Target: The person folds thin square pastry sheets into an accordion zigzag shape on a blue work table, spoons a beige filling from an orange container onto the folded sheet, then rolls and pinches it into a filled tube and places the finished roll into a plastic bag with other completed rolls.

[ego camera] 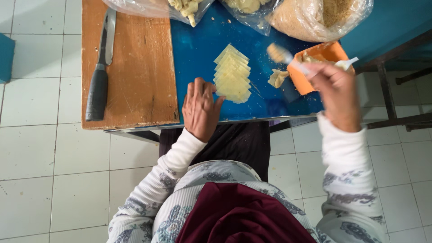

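A dark red cloth (243, 216) lies closest, across the person's front, with white patterned sleeves (166, 180) reaching forward on either side. Below is a floor of pale square tiles (31, 171).

Going left to right across the blue tabletop (198, 49): a worn wooden cutting board (139, 67) covers its left part, and a knife (100, 76) with a black handle lies along the board's left edge, blade pointing away. The left hand (201, 108) rests flat on the blue surface near the front edge, fingers loosely spread, its fingertips just beside a fanned row of thin pale yellow dough squares (232, 74). Right of the row sits a small lump of pale filling (277, 78). The right hand (337, 92) is closed around a white spoon (292, 60), blurred, whose loaded bowl hangs over the table beside an orange tub (317, 67). Clear plastic bags (310, 15) of pale food and crumbs line the far edge. A dark metal frame (396, 94) stands at right.
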Action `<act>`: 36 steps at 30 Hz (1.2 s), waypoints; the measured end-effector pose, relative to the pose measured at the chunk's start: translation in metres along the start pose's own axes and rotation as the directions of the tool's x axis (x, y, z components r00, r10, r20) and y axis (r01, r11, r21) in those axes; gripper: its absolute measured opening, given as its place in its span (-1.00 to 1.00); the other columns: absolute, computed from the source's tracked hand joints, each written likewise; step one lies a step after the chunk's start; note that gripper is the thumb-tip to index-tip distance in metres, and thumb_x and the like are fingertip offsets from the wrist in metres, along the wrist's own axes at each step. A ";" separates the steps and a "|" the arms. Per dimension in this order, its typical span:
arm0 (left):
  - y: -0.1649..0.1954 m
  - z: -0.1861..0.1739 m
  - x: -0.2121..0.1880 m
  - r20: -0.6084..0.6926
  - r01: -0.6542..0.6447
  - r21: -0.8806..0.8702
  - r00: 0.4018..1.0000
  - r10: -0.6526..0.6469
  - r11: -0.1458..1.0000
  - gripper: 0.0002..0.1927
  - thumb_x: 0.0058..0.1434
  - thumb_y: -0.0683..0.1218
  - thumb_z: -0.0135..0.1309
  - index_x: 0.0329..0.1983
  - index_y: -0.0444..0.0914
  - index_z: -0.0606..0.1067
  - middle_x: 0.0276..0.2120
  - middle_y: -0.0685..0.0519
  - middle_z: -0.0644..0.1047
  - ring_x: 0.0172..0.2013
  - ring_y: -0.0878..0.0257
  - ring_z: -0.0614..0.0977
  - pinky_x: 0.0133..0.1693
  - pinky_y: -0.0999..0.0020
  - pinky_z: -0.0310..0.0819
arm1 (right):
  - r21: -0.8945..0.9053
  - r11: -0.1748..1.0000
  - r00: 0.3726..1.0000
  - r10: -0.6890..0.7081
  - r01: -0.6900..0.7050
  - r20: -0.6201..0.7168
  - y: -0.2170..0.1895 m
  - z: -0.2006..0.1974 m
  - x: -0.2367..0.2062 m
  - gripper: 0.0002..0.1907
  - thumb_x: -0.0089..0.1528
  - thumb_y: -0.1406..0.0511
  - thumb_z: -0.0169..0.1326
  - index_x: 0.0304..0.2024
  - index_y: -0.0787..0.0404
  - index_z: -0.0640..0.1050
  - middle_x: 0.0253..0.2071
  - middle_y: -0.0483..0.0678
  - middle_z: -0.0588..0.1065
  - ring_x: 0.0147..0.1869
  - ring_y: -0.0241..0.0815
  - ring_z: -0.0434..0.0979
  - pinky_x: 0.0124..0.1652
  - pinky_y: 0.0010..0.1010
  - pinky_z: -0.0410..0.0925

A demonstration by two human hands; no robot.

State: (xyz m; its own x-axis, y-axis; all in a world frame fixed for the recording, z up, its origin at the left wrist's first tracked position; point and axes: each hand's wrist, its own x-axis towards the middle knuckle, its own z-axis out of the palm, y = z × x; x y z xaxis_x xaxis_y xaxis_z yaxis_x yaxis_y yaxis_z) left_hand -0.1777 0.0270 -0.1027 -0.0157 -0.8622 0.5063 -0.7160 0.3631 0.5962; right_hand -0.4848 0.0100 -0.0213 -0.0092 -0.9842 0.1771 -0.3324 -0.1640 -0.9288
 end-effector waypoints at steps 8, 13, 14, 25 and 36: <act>0.002 0.010 0.000 -0.039 0.013 0.003 0.999 -0.013 1.000 -0.76 0.12 -0.21 0.25 -0.25 -0.28 0.40 -0.20 -0.07 0.35 -0.14 -0.03 0.43 -0.17 0.07 0.33 | -0.288 0.942 0.973 -0.113 0.169 0.201 0.010 0.068 -0.022 -0.80 0.34 0.45 0.09 0.00 0.32 0.63 -0.25 -0.05 0.58 -0.22 -0.32 0.55 -0.21 -0.50 0.38; -0.001 0.013 0.000 -0.036 0.020 0.019 0.999 -0.020 1.000 -0.79 0.14 -0.20 0.20 -0.27 -0.30 0.39 -0.21 -0.10 0.35 -0.16 -0.06 0.42 -0.17 0.06 0.33 | -0.548 0.687 0.874 -0.439 0.477 0.210 0.010 0.075 -0.027 -0.81 0.29 0.48 0.16 -0.06 0.23 0.65 -0.24 0.00 0.53 -0.12 -0.03 0.49 -0.12 -0.27 0.35; -0.001 0.014 0.000 -0.038 0.013 0.030 0.999 -0.012 0.999 -0.81 0.15 -0.22 0.18 -0.28 -0.29 0.38 -0.22 -0.09 0.35 -0.16 -0.04 0.42 -0.17 0.07 0.33 | -0.571 0.635 0.844 -0.483 0.520 0.232 0.011 0.075 -0.027 -0.80 0.30 0.49 0.17 -0.04 0.23 0.64 -0.22 -0.01 0.52 -0.12 -0.03 0.47 -0.11 -0.26 0.34; 0.001 0.016 0.001 -0.104 -0.055 -0.108 0.994 0.044 0.993 -0.89 0.26 -0.29 0.04 -0.30 -0.32 0.33 -0.29 -0.12 0.37 -0.21 -0.06 0.43 -0.17 0.08 0.36 | -0.680 0.238 0.637 -0.644 0.694 0.424 0.039 0.064 -0.042 -0.65 0.25 0.50 0.22 0.09 0.21 0.64 -0.12 -0.08 0.44 -0.07 -0.13 0.43 -0.04 -0.26 0.33; -0.004 0.020 0.006 -0.074 -0.076 -0.255 0.996 0.058 0.964 -0.83 0.22 -0.33 0.03 -0.32 -0.31 0.28 -0.42 -0.08 0.37 -0.39 -0.04 0.45 -0.32 0.10 0.34 | -0.712 0.214 0.627 -0.677 0.668 0.385 0.040 0.069 -0.044 -0.68 0.27 0.46 0.23 0.08 0.16 0.66 -0.11 -0.15 0.47 -0.05 -0.16 0.45 -0.01 -0.30 0.32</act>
State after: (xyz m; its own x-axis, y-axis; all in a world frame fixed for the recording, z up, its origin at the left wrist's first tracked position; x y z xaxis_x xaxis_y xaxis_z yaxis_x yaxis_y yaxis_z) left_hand -0.1893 0.0138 -0.1144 -0.0053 -0.8109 0.5852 -0.5109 0.5053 0.6955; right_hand -0.4330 0.0416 -0.0887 0.5824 -0.5321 0.6146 -0.7491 -0.6449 0.1515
